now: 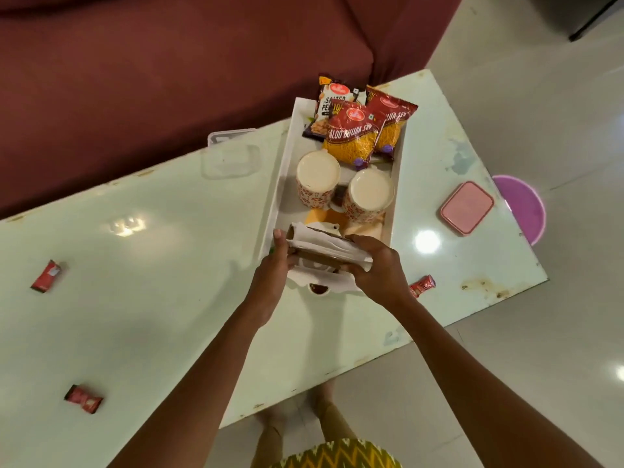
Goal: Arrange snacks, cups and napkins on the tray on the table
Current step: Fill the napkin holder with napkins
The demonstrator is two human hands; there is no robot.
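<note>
A white tray [282, 170] lies on the pale table [141, 285]. At its far end sit three snack packets: two red Aloo Bhujia Sev bags [353, 133] and a salted peanuts bag [329, 106]. Two patterned cups [317, 179] [369, 195] stand mid-tray. Over the tray's near end I hold a napkin stack with a brown holder [326, 248] between both hands. My left hand [275, 265] grips its left end; my right hand [378, 265] curls over its right end.
Three small red sachets lie on the table: two at the left [45, 276] [83, 398], one by my right wrist [422, 287]. A clear lidded box [231, 153] sits left of the tray, a pink box [467, 207] to its right. A maroon sofa [169, 69] is behind.
</note>
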